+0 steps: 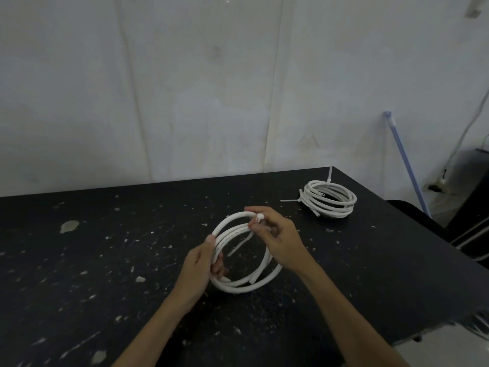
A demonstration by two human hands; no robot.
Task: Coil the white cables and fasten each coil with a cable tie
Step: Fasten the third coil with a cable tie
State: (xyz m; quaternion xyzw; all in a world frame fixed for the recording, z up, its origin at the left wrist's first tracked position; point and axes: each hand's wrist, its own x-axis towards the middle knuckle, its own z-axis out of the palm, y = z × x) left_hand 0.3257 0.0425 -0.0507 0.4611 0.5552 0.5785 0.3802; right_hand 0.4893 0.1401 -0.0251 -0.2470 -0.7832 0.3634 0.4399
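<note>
Over the speckled black counter (pixel 105 260) the left hand (pixel 197 268) grips the near-left side of a white cable coil (pixel 238 286), fingers curled round its turns. The right hand (pixel 277 239) pinches a white cable tie (pixel 239 243) at the coil's top, its tail hanging inside the loop. A second, tied coil (pixel 329 198) lies far right, near a leaning blue pole (pixel 407 165).

The left grip (pixel 197 263) and right grip (pixel 280 239) are bare, and both forearms (pixel 158 321) show uncovered skin throughout.
</note>
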